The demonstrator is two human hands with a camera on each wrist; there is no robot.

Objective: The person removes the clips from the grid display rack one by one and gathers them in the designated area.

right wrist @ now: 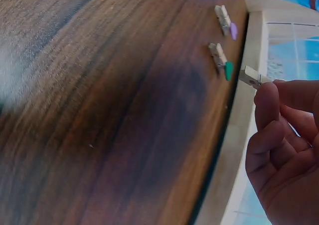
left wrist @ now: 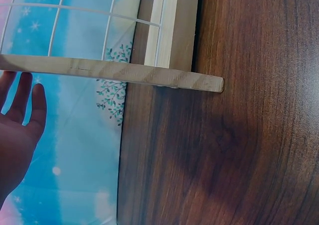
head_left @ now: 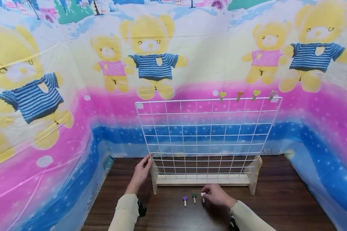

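Note:
My right hand (head_left: 218,195) pinches a small wooden clothespin (right wrist: 253,77) between thumb and fingers. In the head view its white top (head_left: 202,194) shows at the fingertips. To its left, a clothespin with a green heart (head_left: 194,195) and one with a purple heart (head_left: 185,199) lie on the table. My left hand (head_left: 141,171) touches the left wooden side post (left wrist: 149,74) of the white wire grid rack (head_left: 211,124). Its fingers (left wrist: 38,105) are fairly straight, with their tips at the post's edge; the thumb is out of the left wrist view.
Several heart clothespins, among them a yellow-green one (head_left: 222,95) and an orange one (head_left: 240,94), sit along the right part of the grid's top bar. The rack stands on a dark wooden table (head_left: 280,192). Patterned cloth (head_left: 191,70) surrounds the table's back and sides.

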